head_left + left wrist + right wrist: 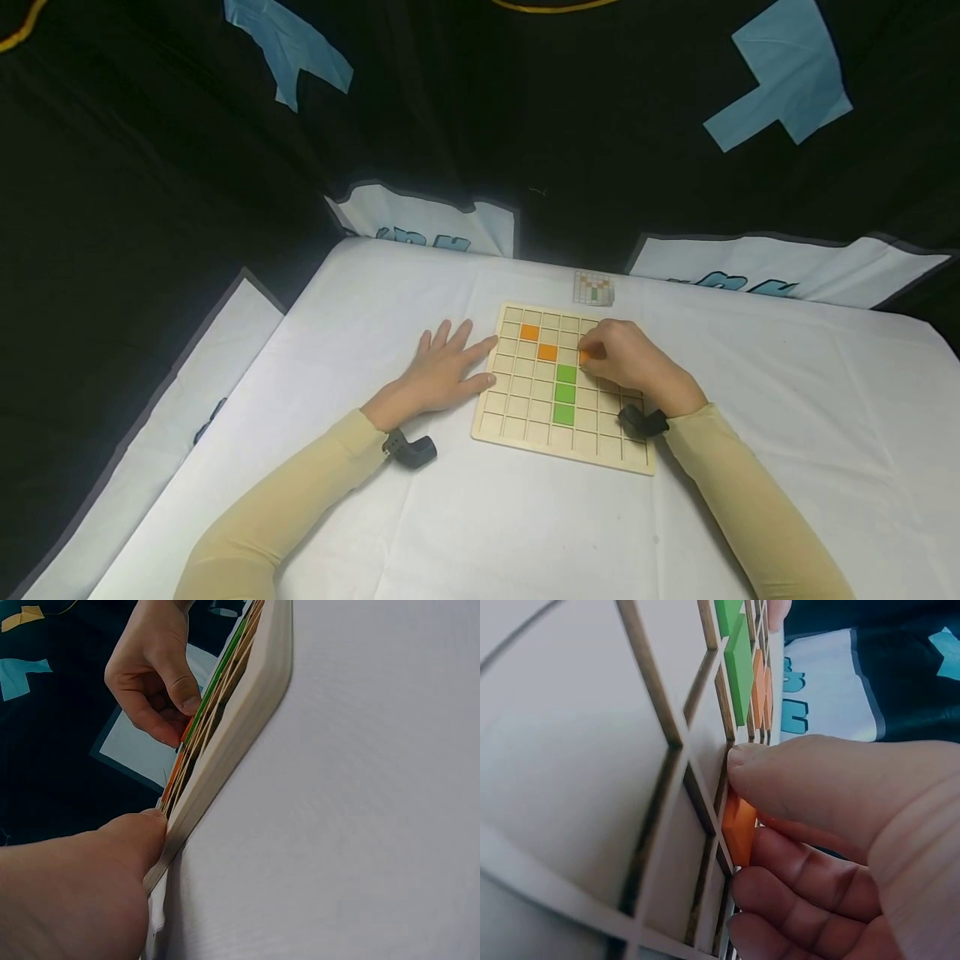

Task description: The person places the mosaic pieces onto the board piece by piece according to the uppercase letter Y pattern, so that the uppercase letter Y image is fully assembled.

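A pale wooden grid board (pixel 517 408) lies on the white cloth. Its upper left squares carry two orange tiles, one (pixel 529 332) higher and one (pixel 547 352) lower to the right, stepping diagonally toward a column of three green tiles (pixel 565 393). My right hand (pixel 630 357) pinches another orange tile (pixel 739 831) between thumb and fingers at a square up and right of the top green tile. Whether that tile is fully seated I cannot tell. With fingers spread, my left hand (pixel 441 375) rests beside the board, its thumb and a finger touching the left edge.
Beyond the board's far edge lies a small printed card (pixel 593 288) with a coloured grid pattern. A black curtain (pixel 480 108) with blue tape pieces hangs behind the table (pixel 525 533). Dark wrist cameras sit on both forearms, the right one (pixel 642 422) over the board.
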The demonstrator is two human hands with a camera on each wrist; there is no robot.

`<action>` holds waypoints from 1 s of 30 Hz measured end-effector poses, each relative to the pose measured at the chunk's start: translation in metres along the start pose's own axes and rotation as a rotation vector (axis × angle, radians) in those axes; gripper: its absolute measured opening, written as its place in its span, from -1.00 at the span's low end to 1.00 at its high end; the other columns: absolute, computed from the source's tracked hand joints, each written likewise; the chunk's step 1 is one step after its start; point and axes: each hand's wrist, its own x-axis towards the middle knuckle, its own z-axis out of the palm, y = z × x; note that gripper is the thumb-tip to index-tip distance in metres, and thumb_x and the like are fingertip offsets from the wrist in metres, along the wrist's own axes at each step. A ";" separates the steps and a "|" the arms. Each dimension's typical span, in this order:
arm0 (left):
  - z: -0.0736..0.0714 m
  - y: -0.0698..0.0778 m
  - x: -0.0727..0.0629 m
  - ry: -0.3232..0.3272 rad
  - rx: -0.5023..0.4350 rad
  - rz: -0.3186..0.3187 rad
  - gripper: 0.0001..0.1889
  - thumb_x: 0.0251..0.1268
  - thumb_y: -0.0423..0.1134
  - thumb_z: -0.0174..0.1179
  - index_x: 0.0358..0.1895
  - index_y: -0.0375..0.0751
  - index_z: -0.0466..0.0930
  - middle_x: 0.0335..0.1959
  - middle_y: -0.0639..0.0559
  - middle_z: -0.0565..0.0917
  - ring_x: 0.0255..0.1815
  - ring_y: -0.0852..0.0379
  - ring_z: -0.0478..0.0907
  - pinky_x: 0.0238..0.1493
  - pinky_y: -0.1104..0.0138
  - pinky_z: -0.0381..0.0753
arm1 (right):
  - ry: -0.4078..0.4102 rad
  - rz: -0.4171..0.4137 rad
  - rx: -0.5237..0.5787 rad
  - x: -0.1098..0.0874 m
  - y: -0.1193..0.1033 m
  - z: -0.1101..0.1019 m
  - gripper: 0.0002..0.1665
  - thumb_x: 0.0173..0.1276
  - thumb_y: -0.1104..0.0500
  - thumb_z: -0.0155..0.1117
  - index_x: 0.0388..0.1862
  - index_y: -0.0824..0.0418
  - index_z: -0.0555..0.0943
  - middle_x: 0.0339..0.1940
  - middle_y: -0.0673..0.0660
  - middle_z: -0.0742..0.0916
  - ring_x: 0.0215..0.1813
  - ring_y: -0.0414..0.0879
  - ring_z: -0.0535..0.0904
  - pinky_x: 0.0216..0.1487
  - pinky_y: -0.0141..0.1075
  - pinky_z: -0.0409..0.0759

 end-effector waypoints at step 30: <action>-0.003 0.003 -0.001 -0.002 -0.001 0.005 -0.29 0.52 0.23 -0.03 0.63 0.10 0.14 0.68 -0.34 -0.05 0.66 -0.50 -0.24 0.58 -0.39 -0.25 | -0.015 0.005 0.004 -0.002 -0.003 -0.001 -0.72 0.21 0.37 0.38 -0.08 0.34 0.78 -0.14 0.21 0.80 -0.13 0.01 0.61 0.08 -0.01 0.65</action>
